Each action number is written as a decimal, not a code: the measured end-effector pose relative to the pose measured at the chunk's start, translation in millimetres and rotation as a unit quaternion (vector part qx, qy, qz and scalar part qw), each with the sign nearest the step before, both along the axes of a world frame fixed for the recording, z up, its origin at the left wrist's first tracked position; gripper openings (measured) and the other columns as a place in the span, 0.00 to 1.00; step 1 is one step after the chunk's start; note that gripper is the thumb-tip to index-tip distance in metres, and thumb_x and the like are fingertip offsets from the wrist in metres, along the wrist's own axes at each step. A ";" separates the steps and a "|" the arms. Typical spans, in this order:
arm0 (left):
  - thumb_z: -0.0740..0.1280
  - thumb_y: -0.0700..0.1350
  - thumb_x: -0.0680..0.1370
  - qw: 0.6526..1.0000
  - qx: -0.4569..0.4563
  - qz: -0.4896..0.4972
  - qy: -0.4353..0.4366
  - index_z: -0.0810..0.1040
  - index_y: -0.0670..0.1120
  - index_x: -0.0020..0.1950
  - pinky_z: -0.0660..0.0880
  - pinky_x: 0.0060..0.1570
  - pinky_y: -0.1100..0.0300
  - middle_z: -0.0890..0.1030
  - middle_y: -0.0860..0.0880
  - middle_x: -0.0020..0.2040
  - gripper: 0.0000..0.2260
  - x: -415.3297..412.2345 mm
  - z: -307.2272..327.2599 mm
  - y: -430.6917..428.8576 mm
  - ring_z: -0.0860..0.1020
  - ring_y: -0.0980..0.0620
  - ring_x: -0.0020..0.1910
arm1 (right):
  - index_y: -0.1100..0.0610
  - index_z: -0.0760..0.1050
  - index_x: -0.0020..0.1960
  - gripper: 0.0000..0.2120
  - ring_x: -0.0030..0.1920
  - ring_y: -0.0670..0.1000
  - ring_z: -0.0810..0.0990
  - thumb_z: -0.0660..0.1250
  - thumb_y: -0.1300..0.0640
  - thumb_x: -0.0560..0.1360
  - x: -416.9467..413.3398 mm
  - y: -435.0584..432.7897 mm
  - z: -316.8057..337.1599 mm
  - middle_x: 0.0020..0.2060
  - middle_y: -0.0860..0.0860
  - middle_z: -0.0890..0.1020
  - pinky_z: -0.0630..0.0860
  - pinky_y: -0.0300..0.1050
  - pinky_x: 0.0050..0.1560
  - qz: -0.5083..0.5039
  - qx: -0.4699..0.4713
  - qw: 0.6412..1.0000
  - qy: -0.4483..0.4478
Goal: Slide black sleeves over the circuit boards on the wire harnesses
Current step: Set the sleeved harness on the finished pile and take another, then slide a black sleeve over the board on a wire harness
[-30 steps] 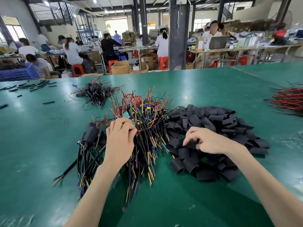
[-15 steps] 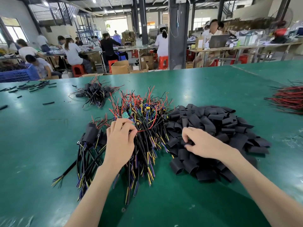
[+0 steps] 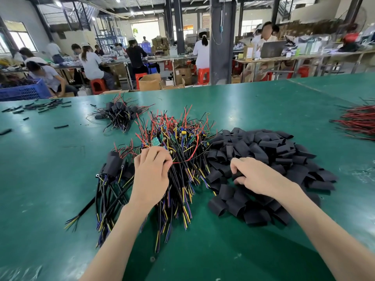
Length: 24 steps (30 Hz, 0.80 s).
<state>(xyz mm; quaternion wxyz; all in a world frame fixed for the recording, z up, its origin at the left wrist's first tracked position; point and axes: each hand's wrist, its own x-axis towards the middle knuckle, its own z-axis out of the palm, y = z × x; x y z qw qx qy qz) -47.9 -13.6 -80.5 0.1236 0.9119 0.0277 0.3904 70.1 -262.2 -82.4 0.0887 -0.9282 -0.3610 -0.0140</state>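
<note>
A heap of wire harnesses (image 3: 182, 151) with small circuit boards, red leads and black cables lies in the middle of the green table (image 3: 50, 179). My left hand (image 3: 151, 175) rests on its near left side, fingers closed on one harness just below a green board (image 3: 155, 141). To the right spreads a pile of black sleeves (image 3: 263, 151). My right hand (image 3: 255, 177) lies on the pile's near left part, thumb and fingers pinched on one black sleeve (image 3: 236, 175). A few sleeved harnesses (image 3: 113, 167) lie left of my left hand.
A second small heap of sleeved harnesses (image 3: 119, 113) lies farther back left. Loose black pieces (image 3: 40, 107) are scattered at the far left. A bundle of red wires (image 3: 359, 122) sits at the right edge. People work at benches behind the table.
My right hand has slid a little left and nearer across the sleeve pile and closed its fingers on one sleeve. My left hand has stayed on the harness heap.
</note>
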 end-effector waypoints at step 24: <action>0.62 0.39 0.80 0.977 -0.171 -0.124 0.000 0.79 0.43 0.61 0.65 0.47 0.74 0.78 0.50 0.47 0.11 -4.3 9.0 -38.8 0.72 0.61 0.41 | 0.50 0.69 0.54 0.14 0.43 0.54 0.82 0.70 0.57 0.71 -21.9 18.8 15.3 0.45 0.46 0.79 0.77 0.49 0.52 0.016 0.276 0.960 0.037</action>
